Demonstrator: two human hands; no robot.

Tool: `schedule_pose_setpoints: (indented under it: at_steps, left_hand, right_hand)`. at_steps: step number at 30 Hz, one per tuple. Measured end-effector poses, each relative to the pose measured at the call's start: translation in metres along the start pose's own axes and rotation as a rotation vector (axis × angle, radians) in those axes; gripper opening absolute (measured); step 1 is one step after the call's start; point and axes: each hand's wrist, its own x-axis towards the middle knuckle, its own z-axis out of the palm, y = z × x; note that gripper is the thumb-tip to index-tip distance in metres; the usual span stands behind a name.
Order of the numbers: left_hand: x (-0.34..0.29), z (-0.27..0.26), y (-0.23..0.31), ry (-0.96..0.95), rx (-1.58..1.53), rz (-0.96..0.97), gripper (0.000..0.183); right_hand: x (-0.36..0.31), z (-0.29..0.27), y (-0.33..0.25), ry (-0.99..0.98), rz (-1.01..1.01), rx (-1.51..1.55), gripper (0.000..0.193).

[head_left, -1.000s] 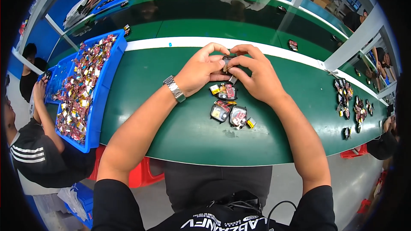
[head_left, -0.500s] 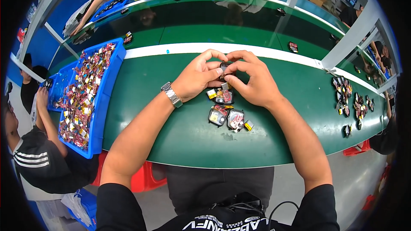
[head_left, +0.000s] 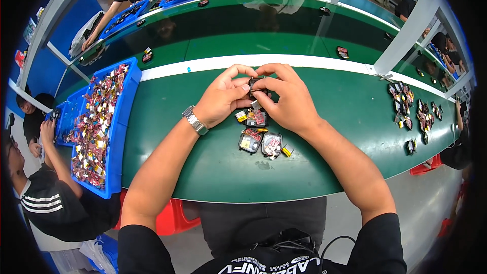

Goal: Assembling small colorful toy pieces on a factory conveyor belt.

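My left hand [head_left: 223,94], a metal watch on its wrist, and my right hand [head_left: 286,99] meet over the middle of the green table. Between their fingertips is a small black plastic housing [head_left: 257,87], partly hidden by the fingers. The right thumb and fingers pinch at its inside, while the left fingers hold its side. A silver-and-white piece [head_left: 255,105] hangs just below it. Close beneath the hands lie more open black housings [head_left: 272,144] with red circuit boards and wires. Small yellow-and-silver batteries [head_left: 287,151] lie beside them.
A blue tray [head_left: 133,89] heaped with wired red boards and batteries stands at left. Clusters of filled housings [head_left: 401,102] lie at right. Past the white rail [head_left: 213,62] runs a green conveyor [head_left: 218,45] with scattered housings. Co-workers sit across and to my left.
The whole view has shifted slightly, so the table sits a little lower and further left. Both hands stay on the same housing, with the fingers slightly repositioned.
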Motion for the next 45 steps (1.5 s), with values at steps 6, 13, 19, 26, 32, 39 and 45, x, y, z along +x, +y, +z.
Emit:
schedule_pose_setpoints:
  at_steps: [6, 13, 19, 26, 32, 39, 45]
  left_hand:
    - [-0.001, -0.001, -0.001, 0.006, 0.0, -0.007, 0.026]
    - [-0.001, 0.003, 0.001, 0.01, 0.015, 0.018, 0.026]
    - [-0.001, 0.001, -0.001, -0.017, -0.077, 0.088, 0.026]
    - [0.001, 0.006, -0.004, -0.013, -0.073, 0.092, 0.027]
    - [-0.001, 0.003, -0.003, 0.026, -0.08, 0.157, 0.029]
    - [0.001, 0.004, -0.002, -0.049, -0.137, 0.175, 0.029]
    - [0.001, 0.002, -0.004, -0.068, -0.145, 0.154, 0.027]
  right_hand:
    - [0.0, -0.001, -0.002, 0.0, -0.022, -0.019, 0.01]
    - [0.001, 0.004, -0.003, 0.082, -0.058, 0.026, 0.013]
    - [0.001, 0.005, -0.005, 0.114, -0.054, -0.002, 0.014]
    - [-0.001, 0.008, -0.003, 0.152, -0.051, 0.049, 0.014]
    - [0.007, 0.003, -0.011, 0.183, -0.164, 0.017, 0.017]
    - [0.005, 0.001, -0.005, 0.165, -0.059, 0.082, 0.016]
    - [0.004, 0.004, -0.004, 0.151, -0.022, 0.142, 0.015]
